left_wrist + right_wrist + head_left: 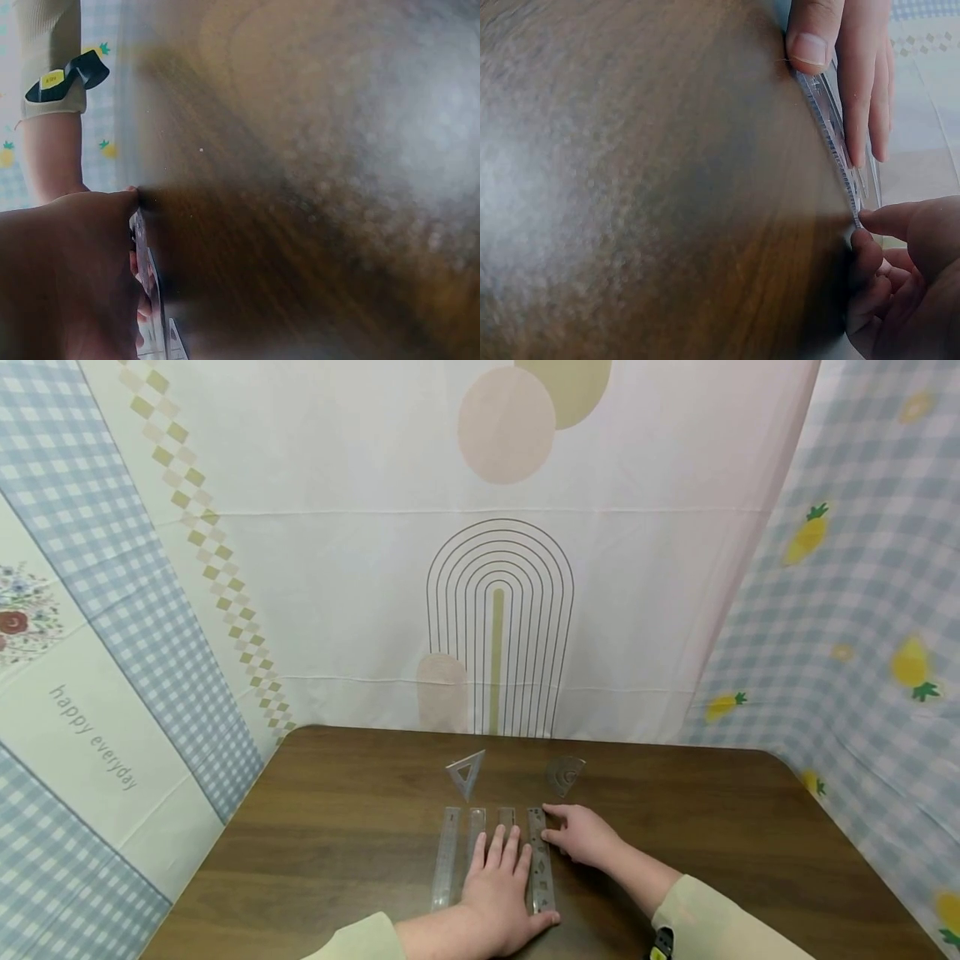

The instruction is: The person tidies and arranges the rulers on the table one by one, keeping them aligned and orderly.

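Observation:
Several clear rulers lie side by side on the brown table (360, 852). My left hand (495, 897) is spread flat over the middle ones, fingers pointing away. Its thumb reaches the near end of the rightmost ruler (542, 868), which has cut-out shapes. With thumb and index finger, my right hand (587, 837) pinches that ruler by its far right corner; the other fingers are curled under. In the right wrist view the ruler's marked edge (831, 131) runs between both hands. The leftmost ruler (446, 860) lies left of my left fingers, partly covered near the wrist.
Beyond the rulers lie a clear set square (457, 772) on the left and a clear protractor-like piece (557, 772) on the right. A patterned cloth (360, 610) hangs behind the table, with checked cloths at both sides. A dark strap (662, 943) circles my right sleeve.

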Tool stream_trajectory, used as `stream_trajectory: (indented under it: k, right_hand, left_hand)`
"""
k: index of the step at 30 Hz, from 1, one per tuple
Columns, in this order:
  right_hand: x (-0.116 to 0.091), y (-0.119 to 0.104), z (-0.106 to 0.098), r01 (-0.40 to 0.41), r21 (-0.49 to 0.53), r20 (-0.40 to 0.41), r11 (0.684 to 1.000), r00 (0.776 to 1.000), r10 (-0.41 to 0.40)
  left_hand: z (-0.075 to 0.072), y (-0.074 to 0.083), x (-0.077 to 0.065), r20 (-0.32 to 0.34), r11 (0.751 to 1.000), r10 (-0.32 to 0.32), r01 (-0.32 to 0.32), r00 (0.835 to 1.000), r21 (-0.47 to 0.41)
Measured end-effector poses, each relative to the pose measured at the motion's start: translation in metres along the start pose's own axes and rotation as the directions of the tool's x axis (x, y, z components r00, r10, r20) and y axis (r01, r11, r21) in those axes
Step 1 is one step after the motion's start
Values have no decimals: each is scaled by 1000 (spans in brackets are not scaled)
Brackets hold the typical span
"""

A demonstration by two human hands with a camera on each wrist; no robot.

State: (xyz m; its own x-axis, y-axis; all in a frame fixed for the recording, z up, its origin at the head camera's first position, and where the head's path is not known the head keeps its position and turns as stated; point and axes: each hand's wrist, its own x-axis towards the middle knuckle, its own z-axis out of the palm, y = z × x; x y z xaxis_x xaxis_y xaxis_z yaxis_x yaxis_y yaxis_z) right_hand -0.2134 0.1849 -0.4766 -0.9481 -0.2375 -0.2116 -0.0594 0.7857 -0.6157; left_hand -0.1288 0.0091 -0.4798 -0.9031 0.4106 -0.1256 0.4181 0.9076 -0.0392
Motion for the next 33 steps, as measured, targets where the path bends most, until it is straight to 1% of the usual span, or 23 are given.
stream_trajectory:
  k: [8, 17, 27, 33]
  right_hand:
    - [-1, -1, 1, 7, -26, -6, 1000, 1000, -7]
    - [-1, -3, 0, -3, -35, -6, 999, 1000, 3]
    - [-1, -2, 0, -14, -48, -11, 999, 1000, 14]
    - [-1, -4, 0, -33, -38, -22, 999, 999, 32]
  left_hand:
    - [1, -1, 0, -11, 1000, 4, -4, 1000, 13]
    - [0, -3, 2, 25, 1000, 7, -7, 1000, -3]
    - [1, -4, 2, 22, 1000, 13, -12, 1000, -16]
    - [2, -5, 2, 16, 1000, 14, -13, 1000, -27]
